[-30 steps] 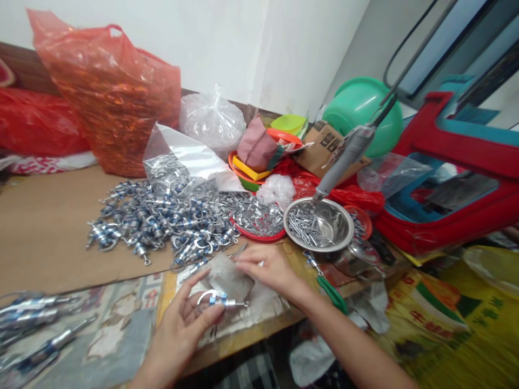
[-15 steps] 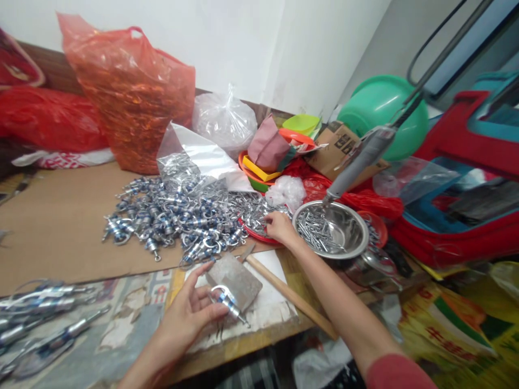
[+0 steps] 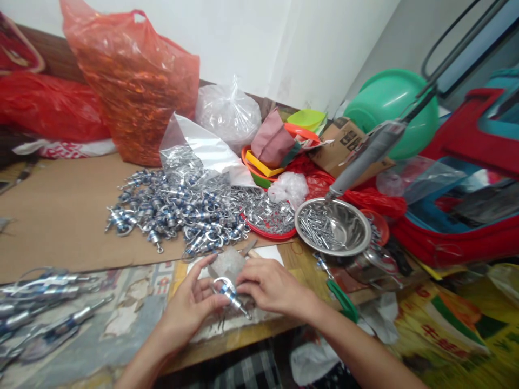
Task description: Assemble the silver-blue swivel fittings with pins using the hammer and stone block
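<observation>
My left hand [image 3: 184, 305] pinches a small silver metal fitting [image 3: 230, 294] with blue bands and a curved, hook-like arm. Its eyelet end points down to the right. Close against the fitting is my right hand [image 3: 273, 286], fingers pressed together; whatever they hold is hidden. Behind both hands lies a grey block [image 3: 229, 262], partly covered by them. A heap of similar blue-banded fittings [image 3: 162, 208] spreads over the cardboard beyond. To its right, a red tray [image 3: 279, 234] holds many small silver pieces.
A steel bowl [image 3: 367, 235] of metal pins stands right of the tray, with a grey-handled tool [image 3: 365, 156] above it. A green-handled tool [image 3: 343, 302] lies at the table edge. More fittings [image 3: 48, 294] sit at left. An orange bag [image 3: 133, 86] stands behind.
My right hand has come back from the red tray, leftward and toward me, to the fitting. My left hand still holds the fitting in about the same place.
</observation>
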